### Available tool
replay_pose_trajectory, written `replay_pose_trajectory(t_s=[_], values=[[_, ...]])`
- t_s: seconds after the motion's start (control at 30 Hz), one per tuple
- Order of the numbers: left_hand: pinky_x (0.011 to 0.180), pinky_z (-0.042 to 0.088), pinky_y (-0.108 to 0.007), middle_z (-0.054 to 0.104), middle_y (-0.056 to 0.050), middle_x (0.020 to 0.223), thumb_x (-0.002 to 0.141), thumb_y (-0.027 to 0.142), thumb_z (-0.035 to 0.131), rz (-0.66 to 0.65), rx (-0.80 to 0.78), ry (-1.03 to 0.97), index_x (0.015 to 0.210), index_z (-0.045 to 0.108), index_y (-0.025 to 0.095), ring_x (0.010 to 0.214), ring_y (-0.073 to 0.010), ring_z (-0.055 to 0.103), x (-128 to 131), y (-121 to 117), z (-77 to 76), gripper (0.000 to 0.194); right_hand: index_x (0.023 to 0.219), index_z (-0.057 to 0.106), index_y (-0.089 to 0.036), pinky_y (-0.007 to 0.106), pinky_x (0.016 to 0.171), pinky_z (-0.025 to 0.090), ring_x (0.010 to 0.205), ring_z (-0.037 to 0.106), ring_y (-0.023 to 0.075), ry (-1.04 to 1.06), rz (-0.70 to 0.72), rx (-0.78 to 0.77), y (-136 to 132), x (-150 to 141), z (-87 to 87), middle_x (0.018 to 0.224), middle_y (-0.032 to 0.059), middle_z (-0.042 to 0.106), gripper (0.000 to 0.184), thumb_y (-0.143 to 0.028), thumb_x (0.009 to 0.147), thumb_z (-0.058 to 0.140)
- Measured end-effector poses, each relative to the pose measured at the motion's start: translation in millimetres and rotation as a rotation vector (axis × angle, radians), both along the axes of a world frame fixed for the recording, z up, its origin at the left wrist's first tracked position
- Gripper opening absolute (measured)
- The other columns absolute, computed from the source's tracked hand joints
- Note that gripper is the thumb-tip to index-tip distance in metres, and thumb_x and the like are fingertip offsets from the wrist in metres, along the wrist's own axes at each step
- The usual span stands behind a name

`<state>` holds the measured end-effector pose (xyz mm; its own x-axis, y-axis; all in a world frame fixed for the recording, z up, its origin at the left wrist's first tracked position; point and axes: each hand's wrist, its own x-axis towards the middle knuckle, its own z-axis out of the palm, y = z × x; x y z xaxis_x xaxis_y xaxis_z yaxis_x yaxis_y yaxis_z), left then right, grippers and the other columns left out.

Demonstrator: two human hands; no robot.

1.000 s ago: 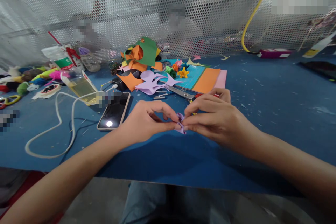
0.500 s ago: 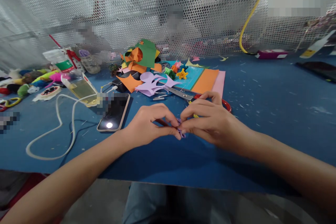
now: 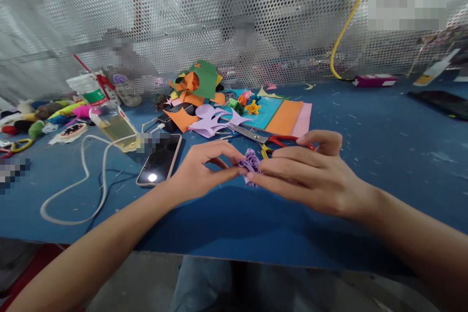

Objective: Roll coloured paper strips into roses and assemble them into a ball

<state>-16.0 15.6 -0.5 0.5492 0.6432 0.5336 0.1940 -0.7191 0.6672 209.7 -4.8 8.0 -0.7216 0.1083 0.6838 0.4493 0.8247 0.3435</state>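
Note:
Above the blue table, my left hand (image 3: 204,168) pinches the left side of a purple paper flower (image 3: 250,161) between thumb and fingers. Rolled, curled petals show on the flower. From the right, my right hand (image 3: 314,175) has its thumb and fingertips closed on the same flower, with the index finger raised. Just behind the right hand lie red-handled scissors (image 3: 253,134), partly covered by its fingers. A yellow-handled tool (image 3: 265,150) rests beside them. Cut purple paper scraps (image 3: 208,124) are beyond the left hand.
A phone (image 3: 161,161) with its light on lies left, beside a white cable (image 3: 82,156) and a leaning bottle (image 3: 117,131). Small paper flowers (image 3: 253,107) sit on stacked coloured sheets (image 3: 285,117). A perforated metal screen (image 3: 292,24) stands behind the table.
The purple flower has turned and shows more of its rolled petals between my fingers. My right hand has shifted slightly right, uncovering more of the scissors. The view has moved a little.

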Motion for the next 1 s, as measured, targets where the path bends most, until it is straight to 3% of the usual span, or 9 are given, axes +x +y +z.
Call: replay_pose_trajectory(t_s=[0.13, 0.2, 0.3, 0.4, 0.5, 0.57, 0.77, 0.9, 1.0], values=[[0.060, 0.056, -0.020, 0.069, -0.004, 0.083, 0.077, 0.015, 0.067, 0.051, 0.112, -0.048, 0.086, 0.067, 0.018, 0.073, -0.0120, 0.064, 0.3, 0.1, -1.9, 0.010, 0.101, 0.061, -0.026, 0.034, 0.075, 0.037, 0.077, 0.063, 0.0135, 0.104, -0.006, -0.103, 3.7, -3.4, -1.8, 0.085, -0.0019, 0.071, 0.012, -0.026, 0.091, 0.053], [0.060, 0.056, -0.020, 0.069, -0.004, 0.083, 0.076, 0.015, 0.068, 0.087, 0.127, -0.067, 0.087, 0.067, 0.019, 0.074, -0.0125, 0.065, 0.1, 1.3, -3.2, 0.012, 0.103, 0.060, -0.025, 0.036, 0.078, 0.040, 0.080, 0.063, 0.0163, 0.229, -0.012, -0.223, 6.1, -5.3, -3.3, 0.089, 0.0015, 0.068, 0.019, -0.035, 0.087, 0.059], [0.060, 0.056, -0.018, 0.070, -0.004, 0.087, 0.076, 0.017, 0.069, 0.117, 0.128, -0.065, 0.090, 0.067, 0.020, 0.079, -0.0125, 0.065, -0.4, 3.1, -3.8, 0.015, 0.111, 0.057, -0.023, 0.039, 0.084, 0.045, 0.096, 0.061, 0.0217, 0.352, -0.014, -0.472, 8.6, -6.4, -4.5, 0.104, 0.0071, 0.063, 0.029, -0.031, 0.084, 0.061], [0.061, 0.055, -0.016, 0.071, -0.004, 0.089, 0.077, 0.020, 0.070, 0.179, 0.097, -0.052, 0.090, 0.068, 0.019, 0.081, -0.0122, 0.066, -0.9, 4.3, -2.9, 0.014, 0.124, 0.050, -0.024, 0.040, 0.088, 0.048, 0.108, 0.057, 0.0234, 0.393, 0.011, -0.824, 9.7, -6.8, -6.6, 0.122, 0.0089, 0.055, 0.044, -0.027, 0.081, 0.060], [0.061, 0.055, -0.015, 0.072, -0.003, 0.090, 0.076, 0.024, 0.070, 0.261, 0.009, -0.047, 0.092, 0.069, 0.020, 0.081, -0.0123, 0.068, -1.4, 5.4, -2.3, 0.016, 0.130, 0.044, -0.025, 0.038, 0.087, 0.051, 0.104, 0.061, 0.0218, 0.443, 0.063, -1.113, 11.5, -8.9, -12.2, 0.125, 0.0086, 0.056, 0.053, -0.022, 0.079, 0.059], [0.060, 0.055, -0.016, 0.073, -0.002, 0.089, 0.076, 0.025, 0.071, 0.300, -0.060, -0.053, 0.095, 0.069, 0.020, 0.081, -0.0133, 0.069, -1.0, 6.0, -2.3, 0.020, 0.128, 0.046, -0.025, 0.036, 0.084, 0.054, 0.097, 0.064, 0.0200, 0.491, 0.090, -1.203, 13.5, -11.4, -16.6, 0.122, 0.0078, 0.058, 0.052, -0.021, 0.078, 0.060], [0.055, 0.057, -0.019, 0.073, -0.002, 0.077, 0.072, 0.017, 0.068, 0.260, -0.327, -0.174, 0.084, 0.064, 0.017, 0.070, -0.0142, 0.070, 6.3, 7.2, -3.0, 0.013, 0.114, 0.057, -0.023, 0.031, 0.076, 0.057, 0.080, 0.066, 0.0153, 0.488, 0.074, -1.134, 17.8, -16.1, -23.3, 0.103, 0.0043, 0.066, 0.038, -0.021, 0.077, 0.064], [0.053, 0.056, -0.019, 0.072, -0.002, 0.076, 0.071, 0.018, 0.068, 0.242, -0.386, -0.209, 0.083, 0.062, 0.016, 0.068, -0.0135, 0.069, 7.1, 9.2, -5.6, 0.014, 0.110, 0.059, -0.020, 0.028, 0.073, 0.057, 0.077, 0.065, 0.0140, 0.465, 0.040, -0.980, 18.9, -15.8, -25.3, 0.100, 0.0045, 0.067, 0.033, -0.020, 0.077, 0.066], [0.055, 0.056, -0.019, 0.072, -0.004, 0.080, 0.080, 0.026, 0.062, 0.216, -0.398, -0.186, 0.090, 0.063, 0.015, 0.069, -0.0123, 0.068, 4.8, 9.9, -6.7, 0.015, 0.102, 0.061, -0.020, 0.027, 0.068, 0.057, 0.072, 0.065, 0.0127, 0.467, 0.044, -0.901, 20.1, -15.8, -27.3, 0.098, 0.0040, 0.068, 0.024, -0.020, 0.078, 0.065]])
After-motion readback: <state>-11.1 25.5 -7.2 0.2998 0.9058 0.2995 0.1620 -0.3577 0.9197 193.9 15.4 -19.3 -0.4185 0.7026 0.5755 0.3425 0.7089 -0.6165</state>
